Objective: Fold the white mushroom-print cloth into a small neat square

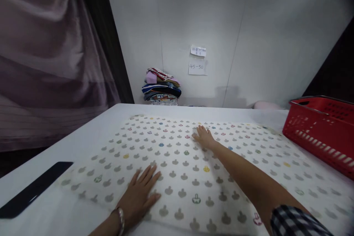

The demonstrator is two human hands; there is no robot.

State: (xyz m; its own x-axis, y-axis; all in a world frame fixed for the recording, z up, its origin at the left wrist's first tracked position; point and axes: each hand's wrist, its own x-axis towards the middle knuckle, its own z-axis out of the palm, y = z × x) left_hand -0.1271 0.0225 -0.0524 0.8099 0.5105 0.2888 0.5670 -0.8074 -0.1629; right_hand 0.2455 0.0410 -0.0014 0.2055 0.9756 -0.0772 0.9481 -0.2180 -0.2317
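Observation:
A white cloth (177,169) printed with grey and coloured mushroom shapes lies spread flat over the table. My left hand (140,196) rests palm down on its near left part, fingers spread, with a bracelet at the wrist. Farther out, my right hand (204,137) lies flat on the cloth near its far edge, fingers stretched out. Neither hand grips anything. The right forearm, with a checked sleeve, crosses above the right part of the cloth and hides some of it.
On the right of the white table (91,129) stands a red plastic basket (323,132). A dark flat panel (35,188) lies at the left. Behind the far edge is a stack of folded fabrics (162,86). Paper notes (197,67) hang on the wall; a curtain (49,62) hangs left.

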